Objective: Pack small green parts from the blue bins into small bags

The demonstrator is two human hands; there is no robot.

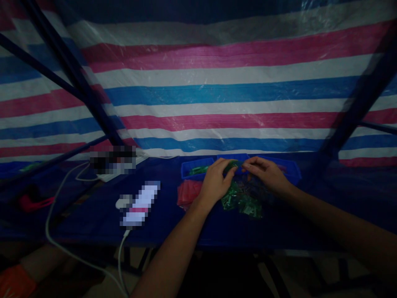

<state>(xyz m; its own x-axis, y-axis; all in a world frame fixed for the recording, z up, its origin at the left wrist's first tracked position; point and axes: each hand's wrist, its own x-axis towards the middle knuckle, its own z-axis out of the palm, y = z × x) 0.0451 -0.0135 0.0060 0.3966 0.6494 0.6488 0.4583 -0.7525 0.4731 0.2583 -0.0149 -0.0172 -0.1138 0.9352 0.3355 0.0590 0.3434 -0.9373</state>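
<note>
Over the blue table, my left hand (215,180) is closed on a small green plastic packet (233,165); its exact kind is too dark to tell. Just to the right, my right hand (266,171) has thumb and forefinger pinched together near the packet's edge. What sits in that pinch is too small to make out. Below both hands lies a loose pile of clear bags with green contents (248,205). Beside my left wrist rests a stack of pinkish-red packets (187,192). A blue tray (183,171) behind my left hand holds more green pieces.
Another blue tray (296,169) stands behind my right hand. To the left lie a lit phone (142,203) on a white cable (120,248) and a small white object (123,202). Blue metal posts (102,120) and a striped sheet (217,95) close off the back.
</note>
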